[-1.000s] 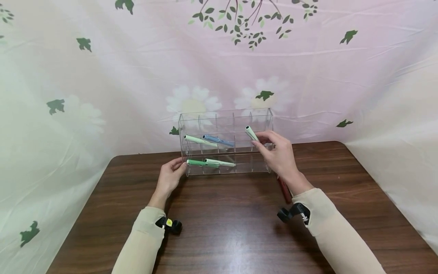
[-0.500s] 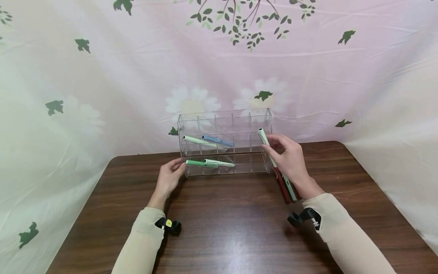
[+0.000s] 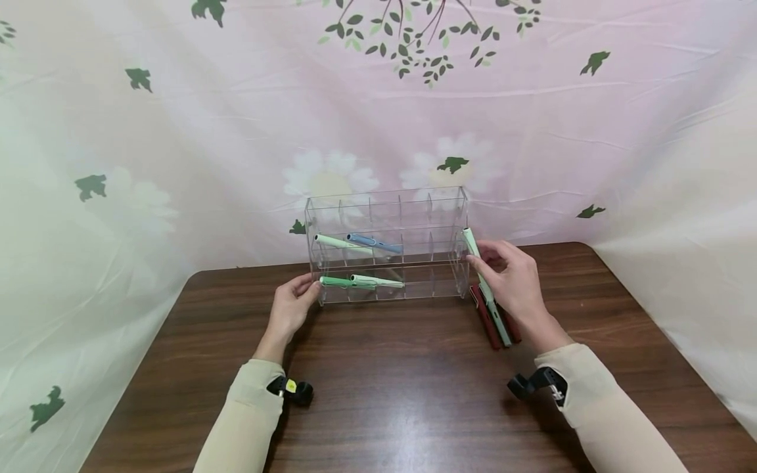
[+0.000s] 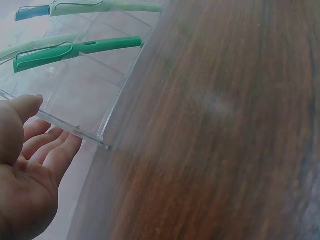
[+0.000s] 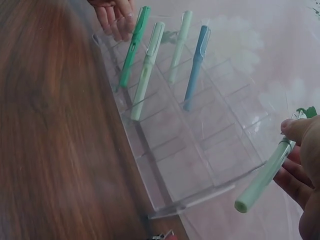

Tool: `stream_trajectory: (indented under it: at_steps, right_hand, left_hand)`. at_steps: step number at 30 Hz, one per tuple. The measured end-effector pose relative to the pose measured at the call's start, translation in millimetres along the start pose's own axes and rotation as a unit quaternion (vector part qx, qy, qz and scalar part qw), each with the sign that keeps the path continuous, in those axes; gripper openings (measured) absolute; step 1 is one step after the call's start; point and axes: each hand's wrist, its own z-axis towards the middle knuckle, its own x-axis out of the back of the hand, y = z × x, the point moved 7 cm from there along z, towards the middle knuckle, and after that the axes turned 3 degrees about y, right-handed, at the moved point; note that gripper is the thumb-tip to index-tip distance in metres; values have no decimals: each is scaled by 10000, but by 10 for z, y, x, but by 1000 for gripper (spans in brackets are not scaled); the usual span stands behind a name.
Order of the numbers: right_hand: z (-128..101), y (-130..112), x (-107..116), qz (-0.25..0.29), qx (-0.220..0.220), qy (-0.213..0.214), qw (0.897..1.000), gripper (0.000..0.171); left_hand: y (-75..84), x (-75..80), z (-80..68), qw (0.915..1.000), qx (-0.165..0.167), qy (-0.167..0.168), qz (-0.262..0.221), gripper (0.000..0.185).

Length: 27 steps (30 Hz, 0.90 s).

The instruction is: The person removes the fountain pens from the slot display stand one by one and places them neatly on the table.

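My left hand [image 3: 291,305] grips the left end of a clear acrylic pen rack [image 3: 434,292], thumb on one side of its end panel and fingers on the other. Across the rack's lower tier lie a green pen [image 3: 334,282] and a pale green pen [image 5: 145,85]. The upper tier bears a blue pen [image 5: 194,75] and another pale green pen [image 5: 181,42]. Just right of the rack, my right hand [image 3: 516,282] pinches a light green pen [image 5: 265,175] between thumb and fingers. It tilts over the pens on the table.
Beside the rack's right end, a dark red pen [image 3: 487,325] and a grey-green pen [image 3: 501,328] lie on the brown wooden table [image 3: 390,387], with more dark red [image 3: 515,330] partly behind my right hand. A floral cloth [image 3: 236,164] hangs right behind the rack.
My right hand has moved the light green pen rightward and down, from in front of the rack's upper tier to beyond its right end. The left hand keeps its place.
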Motion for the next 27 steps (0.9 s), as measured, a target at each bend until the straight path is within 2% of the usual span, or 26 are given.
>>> stream_trajectory:
  at_steps: [14, 27]
  right_hand:
    - [-131, 237, 138, -295, -442, -102, 9985, 21]
    - [-266, 527, 178, -966, -862, -439, 9906, 24]
  left_hand:
    - [-20, 10, 4, 10000, 0, -6, -15, 41]
    - [-9, 1, 2, 10000, 34, -49, -6, 43]
